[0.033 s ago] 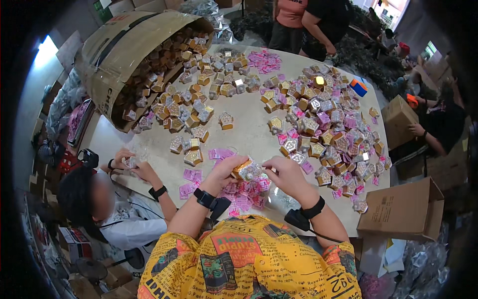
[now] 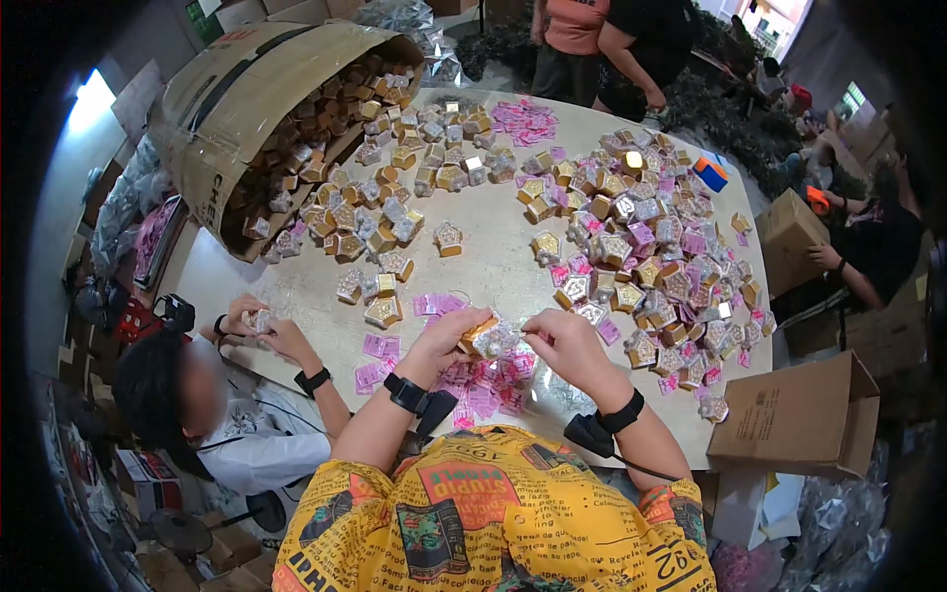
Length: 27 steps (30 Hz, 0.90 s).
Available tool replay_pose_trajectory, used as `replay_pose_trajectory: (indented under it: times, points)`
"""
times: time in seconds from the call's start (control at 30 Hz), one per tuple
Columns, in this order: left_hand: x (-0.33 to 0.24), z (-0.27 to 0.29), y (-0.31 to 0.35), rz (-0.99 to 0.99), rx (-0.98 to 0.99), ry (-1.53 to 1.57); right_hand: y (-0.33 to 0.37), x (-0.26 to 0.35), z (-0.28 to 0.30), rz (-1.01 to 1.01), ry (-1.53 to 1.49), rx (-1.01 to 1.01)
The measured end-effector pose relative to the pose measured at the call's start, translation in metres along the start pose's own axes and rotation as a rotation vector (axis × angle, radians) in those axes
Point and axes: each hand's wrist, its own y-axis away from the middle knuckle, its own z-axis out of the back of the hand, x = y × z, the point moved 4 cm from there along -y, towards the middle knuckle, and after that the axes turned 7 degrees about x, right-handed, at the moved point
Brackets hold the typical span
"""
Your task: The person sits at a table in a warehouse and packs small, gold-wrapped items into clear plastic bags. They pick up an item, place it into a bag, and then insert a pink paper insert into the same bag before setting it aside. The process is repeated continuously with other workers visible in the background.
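My left hand (image 2: 440, 342) is closed round a gold house-shaped ornament (image 2: 489, 339) with a silvery, glittery face, held above the table's near edge. Just to its right, my right hand (image 2: 570, 347) has thumb and forefinger pinched together, close to the ornament. What lies between those fingertips is too small to make out. Below the hands spreads a heap of pink printed tags (image 2: 483, 395), with more pink tags (image 2: 439, 303) behind the left hand. Clear plastic (image 2: 558, 391) lies under the right hand.
A tipped carton (image 2: 232, 128) spills similar ornaments (image 2: 340, 212) at the far left. Ornaments with pink tags (image 2: 651, 257) pile up on the right. An open carton (image 2: 799, 414) stands at the right edge. A co-worker's hands (image 2: 261, 326) handle something clear on the left.
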Motion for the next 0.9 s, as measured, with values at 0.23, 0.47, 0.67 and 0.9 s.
replay_pose_trajectory:
  times: [0.23,0.47,0.67,0.9]
  points:
    - [-0.001,-0.001,0.002,0.017,-0.017,-0.048,-0.003,-0.006,0.003,-0.097,-0.105,0.061]
    - [-0.001,-0.004,0.007,0.05,-0.1,-0.223,-0.005,-0.013,-0.003,-0.031,-0.145,0.111]
    - [0.02,0.005,-0.006,0.04,0.049,-0.069,-0.007,-0.019,-0.008,-0.079,-0.233,0.185]
    - [0.023,-0.001,-0.004,0.093,0.037,0.007,-0.002,-0.024,-0.009,-0.126,-0.324,0.138]
